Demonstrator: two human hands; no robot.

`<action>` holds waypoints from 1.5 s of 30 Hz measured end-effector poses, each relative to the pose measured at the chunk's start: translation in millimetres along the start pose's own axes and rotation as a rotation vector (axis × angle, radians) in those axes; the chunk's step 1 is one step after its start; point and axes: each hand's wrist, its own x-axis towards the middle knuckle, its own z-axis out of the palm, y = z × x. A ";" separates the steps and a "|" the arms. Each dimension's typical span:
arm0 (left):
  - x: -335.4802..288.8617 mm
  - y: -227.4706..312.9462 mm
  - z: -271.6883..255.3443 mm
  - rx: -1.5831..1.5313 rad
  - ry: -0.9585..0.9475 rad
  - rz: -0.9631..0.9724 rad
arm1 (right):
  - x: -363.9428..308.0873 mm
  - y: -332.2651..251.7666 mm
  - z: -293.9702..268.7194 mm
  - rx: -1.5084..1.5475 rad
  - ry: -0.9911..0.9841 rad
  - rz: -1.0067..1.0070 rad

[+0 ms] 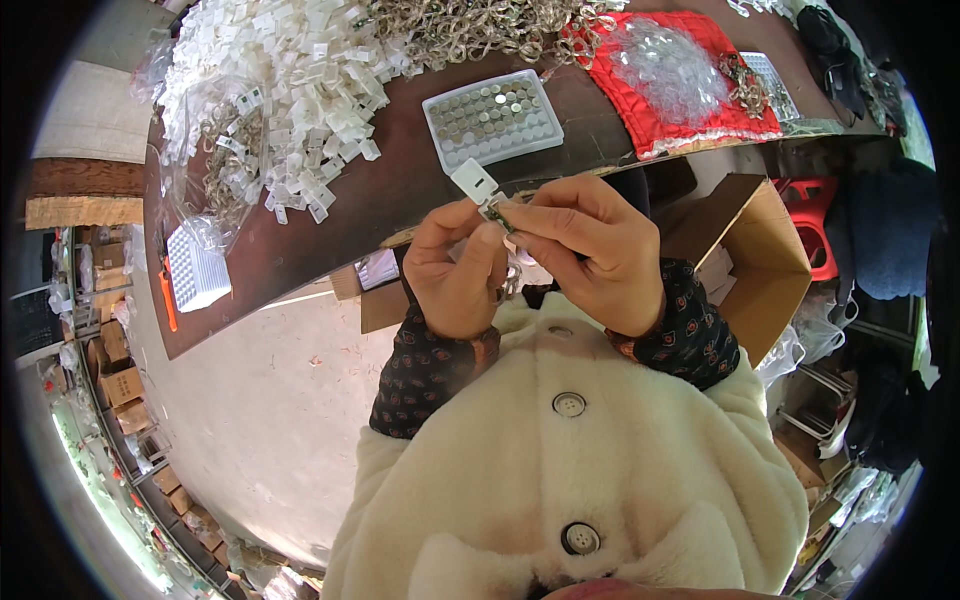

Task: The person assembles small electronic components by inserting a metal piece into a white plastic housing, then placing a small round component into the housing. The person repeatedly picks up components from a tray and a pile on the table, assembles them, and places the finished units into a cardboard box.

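Both my hands meet in front of my chest, just off the table's near edge. Between the fingertips is a small white plastic case [474, 181] with a dark slot in its flat upper part. My left hand [456, 270] is closed on its lower end from the left. From the right, my right hand [592, 245] pinches at a small green circuit piece [495, 213] at the lower end of the case. Fingers partly cover that piece, so I cannot tell how far it sits inside. Beyond them stands a white tray [440, 146] holding rows of round silver button cells [490, 108].
A big heap of white plastic cases [290, 80] covers the table's left part, beside tangled coiled strips [480, 30]. Clear plastic pieces [670, 75] lie on a red cloth [640, 130] at right. An orange-handled tool [168, 297] lies far left; a cardboard box [765, 260] stands below right.
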 end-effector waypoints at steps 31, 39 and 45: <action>2.8 15.2 19.6 1.058 -0.045 0.453 | -4.1 29.0 13.6 -0.221 0.093 -0.328; 5.3 16.5 15.8 0.981 -0.122 0.372 | -4.7 22.7 9.4 -0.085 0.109 -0.142; 6.7 17.6 3.5 0.277 -0.112 -0.051 | -3.5 11.5 -8.9 0.201 -0.015 0.166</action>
